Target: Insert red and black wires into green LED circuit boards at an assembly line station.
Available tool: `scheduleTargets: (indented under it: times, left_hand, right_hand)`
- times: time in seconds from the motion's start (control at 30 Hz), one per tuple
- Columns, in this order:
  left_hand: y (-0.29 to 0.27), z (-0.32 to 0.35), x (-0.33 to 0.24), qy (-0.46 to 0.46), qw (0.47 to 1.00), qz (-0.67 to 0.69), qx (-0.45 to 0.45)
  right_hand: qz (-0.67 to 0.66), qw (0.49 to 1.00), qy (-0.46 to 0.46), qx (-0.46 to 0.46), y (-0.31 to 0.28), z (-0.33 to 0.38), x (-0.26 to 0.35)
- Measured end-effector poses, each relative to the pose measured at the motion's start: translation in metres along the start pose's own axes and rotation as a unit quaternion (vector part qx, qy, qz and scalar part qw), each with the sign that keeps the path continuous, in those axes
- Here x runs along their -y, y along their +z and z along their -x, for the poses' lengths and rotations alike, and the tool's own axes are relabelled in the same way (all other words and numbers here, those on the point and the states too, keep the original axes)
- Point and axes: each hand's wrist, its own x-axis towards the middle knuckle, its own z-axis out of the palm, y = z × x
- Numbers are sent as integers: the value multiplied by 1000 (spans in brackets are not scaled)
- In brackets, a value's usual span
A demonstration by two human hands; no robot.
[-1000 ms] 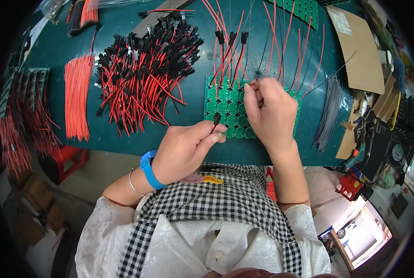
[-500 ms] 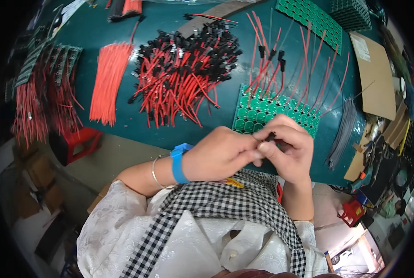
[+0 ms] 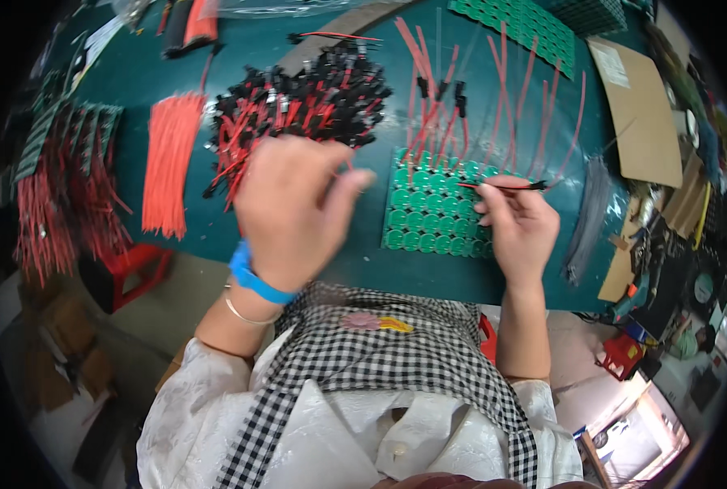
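Note:
My left hand (image 3: 294,208), a little blurred, is over the near side of a heap of red and black connector leads (image 3: 306,94). Its thumb stands apart from the fingers, and some fingertips are hidden behind the hand. Between thumb and fingers my right hand (image 3: 522,228) pinches a connector lead (image 3: 514,187) with red and black wire and a black plug at its right end. This lead lies crosswise above a green circuit board panel (image 3: 420,200) of round pads. Several red wires, a few with black plugs, rise from the panel's far rows.
A bundle of red wires (image 3: 172,167) lies left of the heap. Wired boards (image 3: 74,179) hang over the table's left edge. To the right are dark grey wires (image 3: 587,220) and a cardboard sheet (image 3: 636,110). Another green panel (image 3: 518,28) sits at the back.
My hands were together in front of the panel, fingers around a small black part. The left has swung left to the heap; the right has moved up over the panel with the lead.

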Motion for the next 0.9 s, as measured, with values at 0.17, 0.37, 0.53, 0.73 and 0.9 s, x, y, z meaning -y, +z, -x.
scheduleTargets:
  times: [0.17, 0.37, 0.53, 0.73, 0.9]
  left_hand:
    - [10, -17, 20, 10, 993, -114, -1]
    - [13, -14, 31, 8, 996, -79, -29]
    - [6, -10, 34, -118, 989, 81, -48]
    - [-3, -9, 26, -194, 951, 238, -47]
    - [-12, -10, 12, -167, 928, 322, -80]
  right_hand:
    - [84, 994, -66, 8, -1, -6, 1]
    - [56, 995, -76, -31, 0, -5, -6]
    - [59, 994, -83, -27, 0, -4, -6]
    - [78, 989, -118, -30, 0, -5, -7]
    - [84, 986, -137, -33, 0, -5, -5]
